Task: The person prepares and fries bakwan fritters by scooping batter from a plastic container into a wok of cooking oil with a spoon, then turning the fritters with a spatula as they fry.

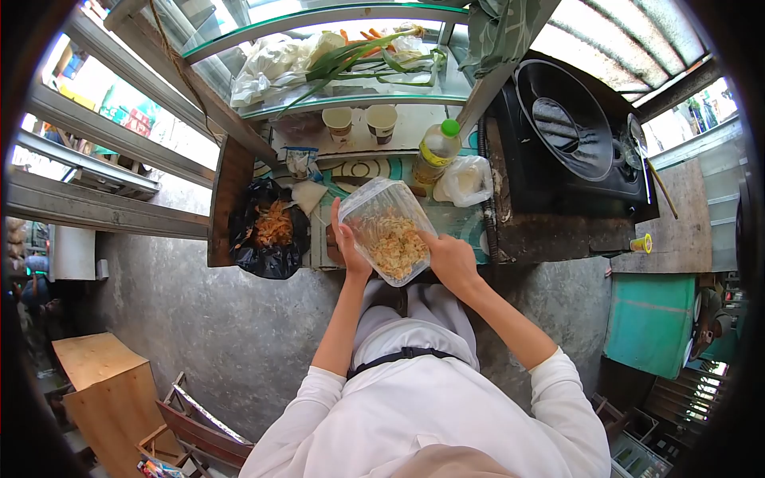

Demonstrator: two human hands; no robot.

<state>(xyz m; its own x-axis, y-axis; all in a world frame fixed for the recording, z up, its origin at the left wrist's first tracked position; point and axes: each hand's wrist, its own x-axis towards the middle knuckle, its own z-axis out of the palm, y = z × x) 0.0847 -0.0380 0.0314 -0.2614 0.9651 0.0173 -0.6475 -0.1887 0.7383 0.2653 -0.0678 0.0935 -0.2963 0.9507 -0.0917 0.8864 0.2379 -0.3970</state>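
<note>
You hold a clear plastic box [366, 209] of shredded food [396, 248] on the near side of the bottle [437, 151]. Your left hand [351, 251] has its fingers clamped on the box's left side, your right hand [451, 264] on its right. Left of the bottle are paper cups [338, 126] and a black bag [279, 263]; right, a wok [546, 89].

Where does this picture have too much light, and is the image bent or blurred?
Head view: the striped panel at top right looks partly washed out; head view: wide-angle bending curves the edges, with dark borders; head view: the clear container carries pale glints, while the left hand and right hand look reasonably sharp.
</note>
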